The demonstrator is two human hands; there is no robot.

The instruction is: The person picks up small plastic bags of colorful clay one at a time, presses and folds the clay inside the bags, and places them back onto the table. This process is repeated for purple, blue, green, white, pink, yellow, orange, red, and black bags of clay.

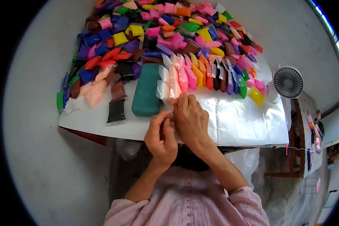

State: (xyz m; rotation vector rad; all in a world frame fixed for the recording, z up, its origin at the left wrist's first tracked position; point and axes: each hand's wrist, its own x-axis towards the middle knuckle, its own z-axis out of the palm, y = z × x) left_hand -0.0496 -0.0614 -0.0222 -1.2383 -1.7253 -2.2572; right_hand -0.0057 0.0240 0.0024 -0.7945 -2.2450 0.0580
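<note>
A row of small clear packets in many colours stands along the table, from white packets [163, 83] and pale peach ones [174, 83] through pink [191, 77] to a green one [242, 88]. Left of the row lies a teal case [147, 90]. My left hand [161, 137] is closed, thumb against fingers, below the white packets; what it pinches is too small to make out. Close beside it, my right hand [191, 119] is closed with fingertips at the lower end of the peach packets; its grip is hidden under the fingers.
A large heap of coloured packets [177, 37] covers the back of the table [229, 130]. Black [116, 111] and brown packets [118, 90] lie left of the case. A white fan [288, 81] stands at the right edge. A yellow packet [257, 96] lies near it.
</note>
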